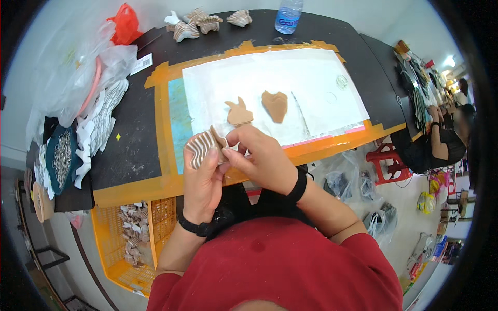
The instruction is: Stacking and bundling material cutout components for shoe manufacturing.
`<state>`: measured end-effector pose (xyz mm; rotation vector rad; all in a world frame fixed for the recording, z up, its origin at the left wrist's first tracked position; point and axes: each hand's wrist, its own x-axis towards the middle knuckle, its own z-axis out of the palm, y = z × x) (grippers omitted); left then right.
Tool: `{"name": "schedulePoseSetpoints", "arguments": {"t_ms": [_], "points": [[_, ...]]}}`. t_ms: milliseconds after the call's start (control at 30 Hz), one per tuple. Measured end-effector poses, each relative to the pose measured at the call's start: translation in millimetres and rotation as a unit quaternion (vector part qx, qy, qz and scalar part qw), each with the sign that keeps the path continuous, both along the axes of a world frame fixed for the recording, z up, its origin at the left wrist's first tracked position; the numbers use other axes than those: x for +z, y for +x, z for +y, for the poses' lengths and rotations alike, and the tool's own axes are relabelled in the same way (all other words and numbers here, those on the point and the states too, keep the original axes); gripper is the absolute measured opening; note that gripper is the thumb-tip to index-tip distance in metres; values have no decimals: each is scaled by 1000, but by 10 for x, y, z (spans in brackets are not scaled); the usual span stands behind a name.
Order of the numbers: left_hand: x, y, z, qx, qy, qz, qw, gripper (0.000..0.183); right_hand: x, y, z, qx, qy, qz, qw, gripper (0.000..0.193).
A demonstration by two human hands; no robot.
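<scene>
A brown-and-white striped soft piece (203,147) with a plain tan part along its right side is held over the near edge of the mat. My left hand (201,189) is closed round it from below, thumb pressed on its front. My right hand (262,160) pinches at its right edge, fingertips close to the left thumb. Just beyond lie a stack of tan pieces cut like an eared animal head (239,114) and a stack of roughly heart-shaped tan pieces (275,107). Right of these, a thin pointed stick-like tool (300,114) rests on the white paper (321,67).
Orange tape (162,129) borders the work area on the dark table (135,155). Striped pieces (210,24) and a water bottle (288,18) stand at the back. Plastic bags and a tray of metal bits (63,160) sit left. Below are a yellow basket (98,243) and a red stool (384,163); another person (447,140) sits right.
</scene>
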<state>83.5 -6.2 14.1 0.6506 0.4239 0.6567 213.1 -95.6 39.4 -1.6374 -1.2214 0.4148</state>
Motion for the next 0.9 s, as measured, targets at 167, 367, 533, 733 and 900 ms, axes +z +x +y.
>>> {"name": "schedulePoseSetpoints", "arguments": {"t_ms": [167,367,533,733,900], "points": [[30,26,-28,-11,15,26,999,39,41,231,-105,-81,-19,-42,996,15],[55,73,-35,-55,-54,-27,997,39,80,1018,-269,-123,-114,-63,984,23],[8,130,-55,-49,-51,-56,996,42,161,414,-165,-80,-64,-75,992,32],[-5,73,-14,-22,-24,-42,999,46,5,-99,-32,-34,24,-6,999,27],[-60,-43,4,-21,-18,-56,998,44,-4,-64,31,16,-1,66,998,21]]}}
